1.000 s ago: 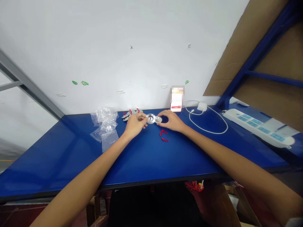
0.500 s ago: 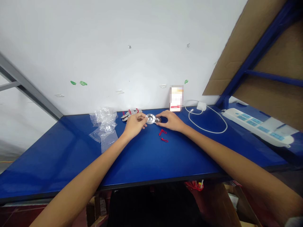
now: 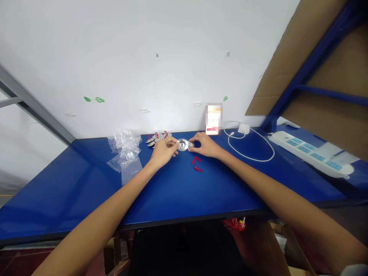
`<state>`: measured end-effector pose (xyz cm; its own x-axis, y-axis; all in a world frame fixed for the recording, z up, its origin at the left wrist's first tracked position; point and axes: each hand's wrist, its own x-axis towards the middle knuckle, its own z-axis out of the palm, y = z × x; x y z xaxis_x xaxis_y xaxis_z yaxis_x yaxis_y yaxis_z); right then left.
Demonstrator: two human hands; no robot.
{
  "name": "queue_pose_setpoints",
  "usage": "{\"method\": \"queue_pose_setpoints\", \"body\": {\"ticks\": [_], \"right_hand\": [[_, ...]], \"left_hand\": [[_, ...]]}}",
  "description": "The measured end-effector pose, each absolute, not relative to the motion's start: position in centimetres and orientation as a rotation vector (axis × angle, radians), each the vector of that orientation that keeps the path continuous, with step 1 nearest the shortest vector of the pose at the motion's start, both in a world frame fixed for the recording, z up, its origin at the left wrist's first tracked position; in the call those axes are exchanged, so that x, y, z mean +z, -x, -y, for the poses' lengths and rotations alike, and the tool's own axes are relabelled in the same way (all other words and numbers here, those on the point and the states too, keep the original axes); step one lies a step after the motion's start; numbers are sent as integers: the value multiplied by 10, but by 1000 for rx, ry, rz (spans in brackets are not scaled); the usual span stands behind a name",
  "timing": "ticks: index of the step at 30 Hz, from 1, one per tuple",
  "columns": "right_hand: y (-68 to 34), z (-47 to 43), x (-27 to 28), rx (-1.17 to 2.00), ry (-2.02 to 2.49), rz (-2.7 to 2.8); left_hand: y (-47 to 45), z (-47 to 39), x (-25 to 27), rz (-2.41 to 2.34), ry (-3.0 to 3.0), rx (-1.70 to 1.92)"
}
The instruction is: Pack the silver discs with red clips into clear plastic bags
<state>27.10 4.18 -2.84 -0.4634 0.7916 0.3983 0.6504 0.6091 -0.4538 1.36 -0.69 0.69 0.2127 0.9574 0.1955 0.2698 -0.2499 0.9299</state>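
Note:
My left hand (image 3: 165, 150) pinches the rim of a shiny round finger cymbal (image 3: 182, 145) with a domed centre, its face toward me. A second, smaller-looking cymbal (image 3: 191, 144) is between the thumb and fingers of my right hand (image 3: 207, 145). The two discs sit edge to edge or slightly overlapping; I cannot tell whether they touch. Behind my left hand lies a pile of similar metal discs (image 3: 150, 142) with red cord loops, partly hidden by that hand. Loose red cord loops (image 3: 198, 169) rest on the blue table (image 3: 184, 191) below my right hand.
Crumpled clear plastic bags (image 3: 126, 147) lie left of the pile. A lit phone-like screen (image 3: 213, 120) leans on the white wall. To the right are a white charger (image 3: 243, 128) with its cable and a white power strip (image 3: 310, 153).
The right-hand cymbal has turned slightly and now shows a brighter face beside the left one. Both hands keep nearly the same place; the view has shifted slightly.

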Motion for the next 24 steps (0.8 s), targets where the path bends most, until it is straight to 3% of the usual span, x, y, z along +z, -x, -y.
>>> {"method": "queue_pose_setpoints", "body": {"ticks": [7, 24], "right_hand": [[-268, -44, -26, 624, 1159, 2100], [-269, -44, -28, 524, 1164, 2170]], "left_hand": [[-15, 3, 1, -1137, -1683, 1078], [-12, 6, 7, -1202, -1692, 1036]]}}
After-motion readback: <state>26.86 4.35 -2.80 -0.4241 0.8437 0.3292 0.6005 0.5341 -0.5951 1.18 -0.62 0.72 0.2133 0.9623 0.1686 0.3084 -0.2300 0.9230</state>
